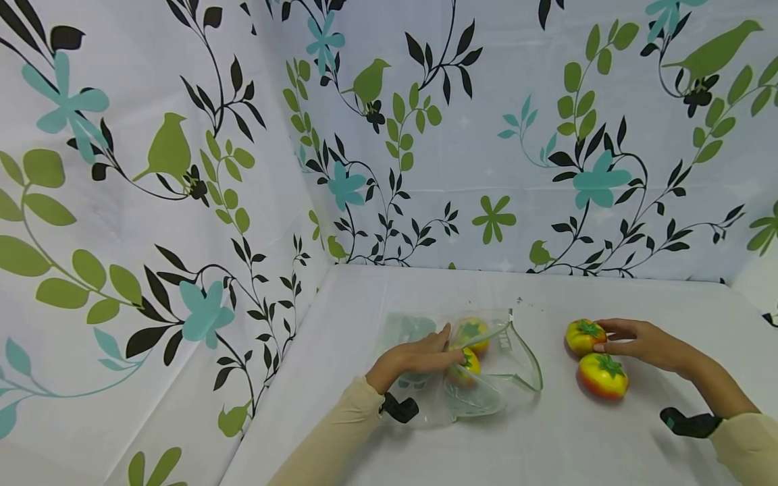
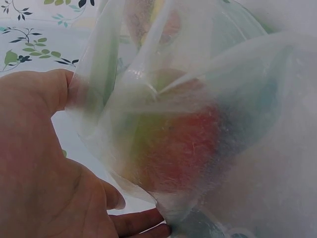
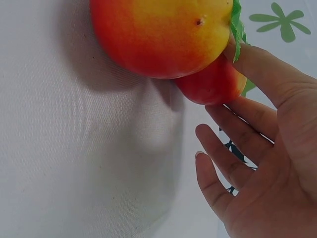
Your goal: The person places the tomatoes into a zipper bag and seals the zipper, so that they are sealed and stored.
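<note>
- Left hand point(image 1: 416, 356): fingers spread against translucent plastic bag point(image 1: 483, 401).
- Right hand point(image 1: 647, 344): fingers pinching round yellow-red, green-leafed fruit point(image 1: 582, 337).
- Right wrist view alone: dark spot point(image 3: 200, 22) on matching nearer fruit point(image 3: 158, 37).

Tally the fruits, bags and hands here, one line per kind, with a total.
Bags: 1 clear bag
Fruits: 4 (far bagged fruit, near bagged fruit, far loose fruit, near loose fruit)
Hands: 2 (left hand, right hand)
Total: 7
</note>
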### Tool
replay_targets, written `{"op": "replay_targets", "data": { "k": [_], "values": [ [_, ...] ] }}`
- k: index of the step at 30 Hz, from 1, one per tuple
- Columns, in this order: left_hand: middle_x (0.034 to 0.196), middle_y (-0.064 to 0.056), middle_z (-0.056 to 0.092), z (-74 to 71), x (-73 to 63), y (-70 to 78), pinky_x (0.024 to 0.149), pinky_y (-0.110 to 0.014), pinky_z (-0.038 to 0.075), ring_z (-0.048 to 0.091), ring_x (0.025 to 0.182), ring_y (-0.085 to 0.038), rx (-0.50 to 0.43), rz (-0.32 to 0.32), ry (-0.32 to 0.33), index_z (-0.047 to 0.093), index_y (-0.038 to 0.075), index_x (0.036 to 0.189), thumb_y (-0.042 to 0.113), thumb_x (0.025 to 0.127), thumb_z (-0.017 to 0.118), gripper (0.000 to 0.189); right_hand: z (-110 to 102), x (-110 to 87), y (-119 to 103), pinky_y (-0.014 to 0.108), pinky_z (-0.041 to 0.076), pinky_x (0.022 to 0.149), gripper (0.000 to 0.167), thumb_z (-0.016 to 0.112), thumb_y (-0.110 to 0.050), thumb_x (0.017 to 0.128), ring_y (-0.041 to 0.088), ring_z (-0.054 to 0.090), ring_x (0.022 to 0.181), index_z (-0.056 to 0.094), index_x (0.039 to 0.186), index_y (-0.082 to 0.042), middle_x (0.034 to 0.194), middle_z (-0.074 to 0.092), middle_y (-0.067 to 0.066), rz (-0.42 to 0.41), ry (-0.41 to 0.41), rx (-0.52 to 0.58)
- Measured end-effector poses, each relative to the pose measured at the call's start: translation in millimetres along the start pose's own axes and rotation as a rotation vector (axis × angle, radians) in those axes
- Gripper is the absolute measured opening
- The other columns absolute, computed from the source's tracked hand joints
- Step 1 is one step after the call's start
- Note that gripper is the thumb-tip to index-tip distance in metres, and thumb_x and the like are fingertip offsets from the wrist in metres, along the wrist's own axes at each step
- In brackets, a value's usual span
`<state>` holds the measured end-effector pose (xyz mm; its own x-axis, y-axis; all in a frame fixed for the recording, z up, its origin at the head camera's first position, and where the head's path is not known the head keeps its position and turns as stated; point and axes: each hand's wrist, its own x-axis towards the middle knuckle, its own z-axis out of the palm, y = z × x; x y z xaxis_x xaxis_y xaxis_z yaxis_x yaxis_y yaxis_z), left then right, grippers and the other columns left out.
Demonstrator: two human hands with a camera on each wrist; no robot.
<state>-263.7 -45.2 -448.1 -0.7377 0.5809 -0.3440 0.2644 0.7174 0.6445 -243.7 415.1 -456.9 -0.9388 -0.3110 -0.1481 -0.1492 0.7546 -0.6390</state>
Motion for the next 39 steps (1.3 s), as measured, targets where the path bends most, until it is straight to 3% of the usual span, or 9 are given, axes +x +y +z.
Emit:
{"op": "replay_targets", "data": {
  "k": [20,23,26,28,30,32,35,39],
  "values": [
    [0.176,-0.017,0.013,1.1,0.0,-0.5,0.129,-0.05,0.018,0.012,0.163,-0.031,0.002,0.013,0.023,0.002,0.004,0.169,0.062,0.091,0.044,0.107,4,2.0,3,0.064,0.055,0.094,0.071,0.066,-0.039,0.102,0.053,0.058,0.126,0.048,0.15,0.01,0.143,0.056,0.036,-0.013,0.044,-0.018],
    [0.175,-0.019,0.015,1.5,0.4,-1.6,0.129,-0.051,0.02,0.014,0.163,-0.033,0.03,0.024,0.049,0.005,0.003,0.169,0.063,0.089,0.045,0.107,4,2.3,3,0.064,0.055,0.094,0.071,0.066,-0.039,0.102,0.053,0.058,0.126,0.048,0.15,0.01,0.143,0.056,0.036,-0.014,0.048,-0.015],
    [0.173,-0.02,0.024,1.3,-1.5,-1.0,0.127,-0.051,0.027,0.024,0.16,-0.034,0.095,0.03,0.114,0.013,0.003,0.169,0.063,0.087,0.047,0.107,4,2.3,3,0.063,0.056,0.094,0.071,0.066,-0.039,0.102,0.053,0.058,0.126,0.048,0.15,0.01,0.143,0.056,0.036,-0.018,0.048,-0.01],
    [0.167,-0.018,0.034,0.7,-4.0,0.6,0.123,-0.051,0.034,0.036,0.153,-0.032,0.14,0.04,0.168,0.022,0.003,0.167,0.061,0.087,0.05,0.103,4,2.2,2,0.063,0.056,0.094,0.071,0.067,-0.038,0.102,0.052,0.058,0.125,0.048,0.15,0.01,0.143,0.056,0.036,-0.02,0.047,-0.009],
    [0.152,-0.013,0.047,0.3,-6.6,2.2,0.113,-0.046,0.042,0.048,0.137,-0.027,0.18,0.059,0.224,0.033,0.005,0.161,0.059,0.087,0.053,0.093,5,2.1,2,0.063,0.056,0.094,0.071,0.067,-0.038,0.102,0.052,0.058,0.125,0.048,0.15,0.01,0.143,0.056,0.036,-0.02,0.045,-0.008],
    [0.134,-0.007,0.05,0.4,-8.9,4.3,0.101,-0.04,0.046,0.05,0.12,-0.021,0.203,0.088,0.272,0.042,0.008,0.15,0.055,0.088,0.056,0.079,5,2.0,0,0.063,0.056,0.094,0.071,0.066,-0.039,0.102,0.053,0.058,0.126,0.048,0.15,0.01,0.143,0.056,0.036,-0.019,0.045,-0.009],
    [0.113,-0.002,0.044,0.7,-12.3,7.5,0.084,-0.032,0.041,0.043,0.101,-0.018,0.217,0.128,0.312,0.046,0.014,0.127,0.05,0.088,0.059,0.055,5,2.5,-3,0.064,0.055,0.095,0.071,0.066,-0.039,0.102,0.053,0.057,0.126,0.047,0.15,0.011,0.143,0.056,0.036,-0.019,0.048,-0.014],
    [0.102,0.0,0.04,0.4,-15.8,11.6,0.077,-0.03,0.033,0.039,0.092,-0.017,0.238,0.148,0.328,0.048,0.016,0.107,0.045,0.09,0.061,0.037,6,4.4,-4,0.066,0.054,0.095,0.071,0.066,-0.039,0.102,0.054,0.057,0.127,0.048,0.15,0.01,0.142,0.057,0.035,-0.035,0.071,-0.027]
  ]
}}
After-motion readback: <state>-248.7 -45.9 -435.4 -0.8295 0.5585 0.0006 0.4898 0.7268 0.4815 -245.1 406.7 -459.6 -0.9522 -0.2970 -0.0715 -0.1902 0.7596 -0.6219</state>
